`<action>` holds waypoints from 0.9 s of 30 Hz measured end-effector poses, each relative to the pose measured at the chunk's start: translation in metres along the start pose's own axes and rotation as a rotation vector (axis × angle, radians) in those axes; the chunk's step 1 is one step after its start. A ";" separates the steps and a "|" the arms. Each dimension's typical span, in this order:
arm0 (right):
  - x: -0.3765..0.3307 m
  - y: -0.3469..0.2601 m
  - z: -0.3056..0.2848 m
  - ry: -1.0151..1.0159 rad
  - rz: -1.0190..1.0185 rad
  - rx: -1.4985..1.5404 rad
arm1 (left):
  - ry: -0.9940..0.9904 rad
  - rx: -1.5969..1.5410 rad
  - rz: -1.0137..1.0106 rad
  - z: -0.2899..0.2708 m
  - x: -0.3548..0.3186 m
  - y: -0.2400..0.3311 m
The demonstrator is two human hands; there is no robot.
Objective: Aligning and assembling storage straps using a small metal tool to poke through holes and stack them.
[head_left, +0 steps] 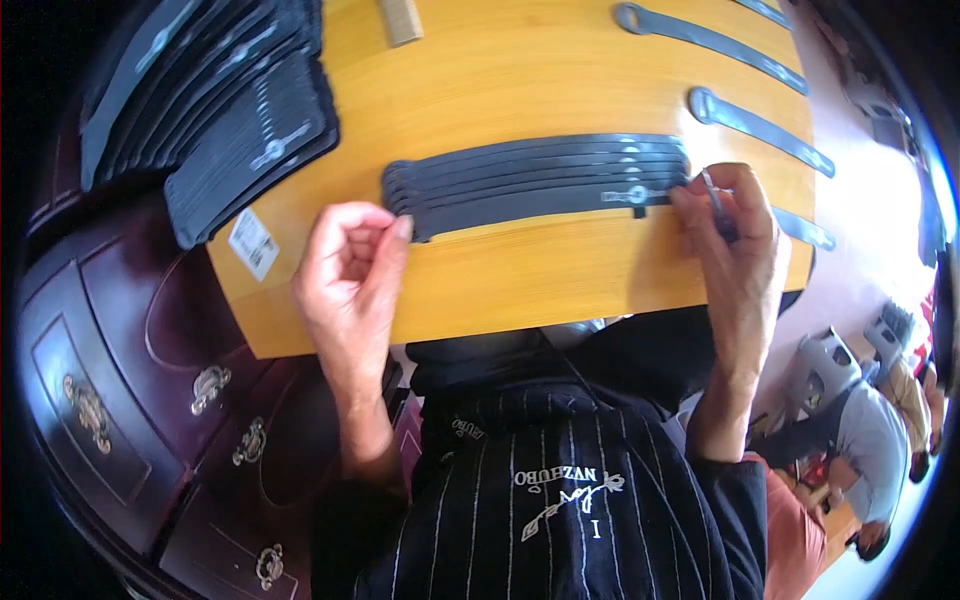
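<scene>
A fanned row of flat black straps [540,180] lies on the table in front of me, overlapping, with pale markings near the right end. My left hand [350,265] is closed, thumb and forefinger pinching the left end of the nearest strap. At the other end, my right hand [738,230] has its thumb and fingertips against the strap ends. Tucked in that hand is a small pair of snips [722,215] with a metal tip and dark handle, partly hidden by the fingers. A short black tab [639,212] sticks out below the nearest strap.
More black straps [240,140] are piled at the table's far left, above a white label [253,244]. Single straps [765,130] lie spaced along the right side of the yellow table [500,275]. A small brown block [401,22] sits at the back. Dark drawers [140,350] stand left; people [870,440] sit at right.
</scene>
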State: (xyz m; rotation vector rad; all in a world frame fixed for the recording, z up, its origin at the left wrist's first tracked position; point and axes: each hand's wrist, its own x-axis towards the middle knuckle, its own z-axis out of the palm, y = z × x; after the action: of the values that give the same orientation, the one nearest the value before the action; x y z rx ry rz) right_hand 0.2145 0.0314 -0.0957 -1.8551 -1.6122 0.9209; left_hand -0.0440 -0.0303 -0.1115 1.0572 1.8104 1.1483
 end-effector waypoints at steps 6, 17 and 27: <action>0.004 -0.003 -0.004 -0.082 0.084 0.085 | -0.008 0.073 -0.006 -0.008 0.002 0.009; -0.003 -0.029 0.013 -0.043 -0.292 -0.162 | -0.153 -0.267 -0.030 0.023 -0.012 0.016; -0.002 -0.003 -0.021 -0.097 -0.304 -0.023 | -0.159 -0.238 -0.146 0.020 -0.005 0.025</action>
State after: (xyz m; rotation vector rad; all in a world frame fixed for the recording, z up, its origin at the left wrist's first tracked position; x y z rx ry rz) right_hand 0.2284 0.0306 -0.0800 -1.5422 -1.9055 0.8702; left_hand -0.0182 -0.0212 -0.0937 0.8393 1.5573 1.1260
